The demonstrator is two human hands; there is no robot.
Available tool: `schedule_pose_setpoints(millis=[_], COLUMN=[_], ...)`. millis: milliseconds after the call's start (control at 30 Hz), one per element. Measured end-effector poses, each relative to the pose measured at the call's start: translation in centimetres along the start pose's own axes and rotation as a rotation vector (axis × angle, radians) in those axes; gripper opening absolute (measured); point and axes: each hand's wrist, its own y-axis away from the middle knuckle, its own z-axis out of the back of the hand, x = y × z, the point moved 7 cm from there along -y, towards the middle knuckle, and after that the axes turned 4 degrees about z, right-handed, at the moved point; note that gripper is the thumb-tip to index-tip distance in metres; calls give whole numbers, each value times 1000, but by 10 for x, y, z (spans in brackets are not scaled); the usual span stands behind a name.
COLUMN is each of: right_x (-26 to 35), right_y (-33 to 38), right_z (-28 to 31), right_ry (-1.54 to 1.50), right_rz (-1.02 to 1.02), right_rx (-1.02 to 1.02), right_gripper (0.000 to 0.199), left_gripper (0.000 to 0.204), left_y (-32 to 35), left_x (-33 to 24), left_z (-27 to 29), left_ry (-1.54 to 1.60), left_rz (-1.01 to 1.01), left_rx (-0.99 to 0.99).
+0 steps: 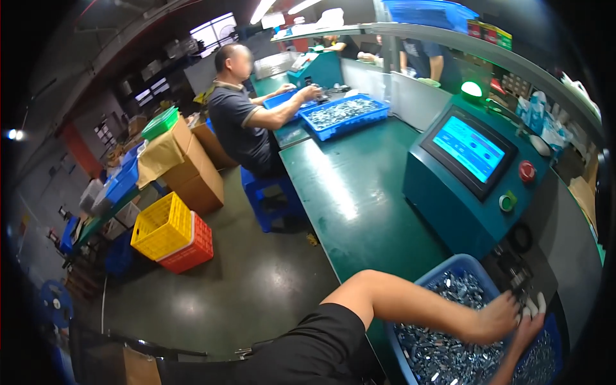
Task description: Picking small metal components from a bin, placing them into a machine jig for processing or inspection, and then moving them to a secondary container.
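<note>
My left hand reaches across a blue bin filled with small shiny metal pieces. Its fingers are drawn together at the lower end of a dark metal fixture. Close against it is my right hand, with white covers on several fingertips and the fingers bent together at the same spot. Whatever sits between the fingers is too small and hidden to name. To the right of my right wrist lies a second blue bin with similar small pieces.
A teal control box with a lit screen, a red button and a green lamp stands beyond the fixture. Along the green table, a seated co-worker works by another blue tray. Yellow and red crates stand on the floor.
</note>
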Motion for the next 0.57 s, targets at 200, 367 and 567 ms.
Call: schedule_pose_setpoints(millis=[200,367,567], right_x=[-1,-30,64], right_y=[2,-13,18], right_z=[17,27,-1], right_ry=[8,-48,201], right_rz=[-1,23,13], right_rx=[-38,145,157], right_gripper=[61,62,51], left_gripper=[30,36,83], left_y=[43,33,38], left_x=[-43,-53,-66], left_z=[-98,-165,-91], left_ry=[106,65,166], left_rz=[-138,-202,-416], left_rx=[619,597,644])
